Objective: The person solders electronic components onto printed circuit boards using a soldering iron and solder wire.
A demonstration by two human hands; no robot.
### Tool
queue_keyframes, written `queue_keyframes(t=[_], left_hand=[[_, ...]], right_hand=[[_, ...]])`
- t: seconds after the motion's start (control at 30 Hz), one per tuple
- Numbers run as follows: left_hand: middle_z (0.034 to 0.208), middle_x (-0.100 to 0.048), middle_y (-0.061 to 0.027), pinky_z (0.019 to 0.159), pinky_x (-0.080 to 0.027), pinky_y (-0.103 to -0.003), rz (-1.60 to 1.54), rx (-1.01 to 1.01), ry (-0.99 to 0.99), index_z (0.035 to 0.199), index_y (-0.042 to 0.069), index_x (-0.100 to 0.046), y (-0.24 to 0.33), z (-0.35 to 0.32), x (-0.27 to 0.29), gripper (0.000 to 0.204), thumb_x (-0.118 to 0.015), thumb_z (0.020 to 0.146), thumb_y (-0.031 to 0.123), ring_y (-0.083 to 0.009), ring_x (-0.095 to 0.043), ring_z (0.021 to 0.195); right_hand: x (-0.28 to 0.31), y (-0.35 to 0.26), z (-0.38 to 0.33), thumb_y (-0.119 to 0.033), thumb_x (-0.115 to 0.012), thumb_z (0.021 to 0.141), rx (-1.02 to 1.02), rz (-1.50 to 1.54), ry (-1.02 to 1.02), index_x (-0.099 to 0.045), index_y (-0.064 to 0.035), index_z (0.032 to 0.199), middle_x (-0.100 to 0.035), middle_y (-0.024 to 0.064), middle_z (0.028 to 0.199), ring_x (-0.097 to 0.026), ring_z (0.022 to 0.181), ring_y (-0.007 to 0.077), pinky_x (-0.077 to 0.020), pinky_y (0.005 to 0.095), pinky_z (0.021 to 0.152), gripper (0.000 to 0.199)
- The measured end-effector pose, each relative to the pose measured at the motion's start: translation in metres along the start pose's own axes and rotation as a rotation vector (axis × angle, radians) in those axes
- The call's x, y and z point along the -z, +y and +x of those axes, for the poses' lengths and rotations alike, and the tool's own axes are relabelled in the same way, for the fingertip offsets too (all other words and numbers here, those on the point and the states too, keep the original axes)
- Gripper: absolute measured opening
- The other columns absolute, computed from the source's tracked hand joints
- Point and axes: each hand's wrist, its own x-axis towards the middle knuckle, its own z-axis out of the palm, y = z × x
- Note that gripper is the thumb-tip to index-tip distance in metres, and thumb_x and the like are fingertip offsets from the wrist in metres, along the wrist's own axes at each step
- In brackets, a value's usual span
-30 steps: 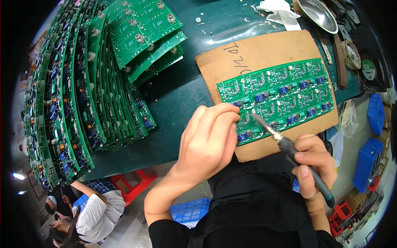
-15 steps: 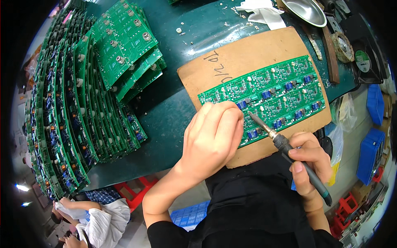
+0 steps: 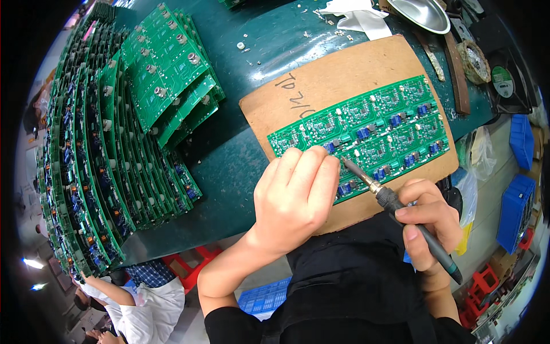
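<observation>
Right hand [image 3: 431,223] grips a soldering iron [image 3: 401,209] like a pen, fingers [image 3: 421,211] curled shut around the dark handle, thumb on top. The iron runs up and left from the hand; its metal tip sits on the green circuit board panel [image 3: 366,135], near the panel's lower left part, just beside the left hand.

Left hand [image 3: 295,198] rests palm down on the panel's lower left corner, fingers [image 3: 309,172] bent and bunched together, tips pressing on the board. Cannot tell whether anything is pinched under them; the fingertips are hidden from this view. Left fingertips and the iron tip are just beside each other, nearly touching.

The panel is a long green grid of small boards with blue parts, lying tilted on a brown cardboard sheet [image 3: 344,74] that has handwriting at its left end. Cardboard lies on the dark green table [image 3: 269,51].

To the left, a big fanned stack of green circuit boards [image 3: 109,155] stands on edge, well apart from both hands. A shorter pile of boards [image 3: 166,74] leans flat at the top of it. Far edge of the table: a metal bowl [image 3: 427,14] and white cloth [image 3: 352,17]. Right side, off the table: blue bins [image 3: 515,212]. Another person in a white top [image 3: 152,301] shows at lower left.
</observation>
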Motion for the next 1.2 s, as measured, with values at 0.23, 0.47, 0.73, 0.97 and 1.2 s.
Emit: queue_keyframes(t=[0.23, 0.47, 0.73, 0.97, 1.2], left_hand=[[0.086, -0.060, -0.0082, 0.061, -0.046, -0.033, -0.109, 0.071, -0.086, 0.087, 0.002, -0.063, -0.004, 0.004, 0.017, 0.020, -0.069, 0.070, -0.004, -0.0242, -0.056, 0.070], [0.085, -0.058, -0.0111, 0.065, -0.048, -0.034, -0.332, 0.072, -0.043, 0.088, 0.000, -0.058, 0.008, 0.024, 0.005, 0.020, -0.067, 0.072, -0.007, -0.0261, -0.058, 0.074], [0.086, -0.061, -0.0087, 0.066, -0.047, -0.034, -0.229, 0.051, -0.106, 0.086, 0.003, -0.060, 0.009, 0.033, -0.015, 0.021, -0.069, 0.070, -0.006, -0.0256, -0.058, 0.074], [0.084, -0.060, -0.0076, 0.061, -0.045, -0.033, -0.179, 0.016, -0.103, 0.083, 0.004, -0.061, 0.010, 0.032, -0.018, 0.021, -0.072, 0.068, -0.003, -0.0244, -0.056, 0.069], [0.081, -0.059, -0.0070, 0.059, -0.044, -0.033, -0.047, -0.005, -0.065, 0.081, 0.005, -0.061, 0.018, 0.035, -0.023, 0.019, -0.072, 0.068, -0.002, -0.0232, -0.054, 0.066]], right_hand=[[0.012, -0.003, -0.005, -0.022, -0.062, 0.084, -0.056, 0.001, 0.198, -0.059, -0.0020, 0.090, -0.056, 0.0105, 0.066, -0.053, 0.070, 0.0249, -0.0456, 0.0380, 0.068, 0.021], [0.028, -0.001, -0.008, -0.015, -0.060, 0.082, -0.051, -0.043, 0.184, -0.059, -0.0031, 0.089, -0.050, 0.0069, 0.058, -0.053, 0.067, 0.0242, -0.0452, 0.0385, 0.069, 0.014], [0.026, 0.012, -0.001, -0.012, -0.062, 0.078, -0.013, 0.005, 0.136, -0.063, 0.0014, 0.087, -0.052, 0.0073, 0.058, -0.055, 0.065, 0.0251, -0.0459, 0.0353, 0.062, 0.016], [0.030, 0.010, 0.001, -0.015, -0.062, 0.078, -0.028, -0.025, 0.044, -0.064, 0.0006, 0.087, -0.054, 0.0081, 0.059, -0.055, 0.064, 0.0257, -0.0457, 0.0355, 0.061, 0.017], [0.033, 0.013, 0.001, -0.016, -0.061, 0.081, -0.037, 0.003, 0.124, -0.064, -0.0002, 0.086, -0.054, 0.0077, 0.059, -0.054, 0.064, 0.0245, -0.0455, 0.0353, 0.063, 0.017]])
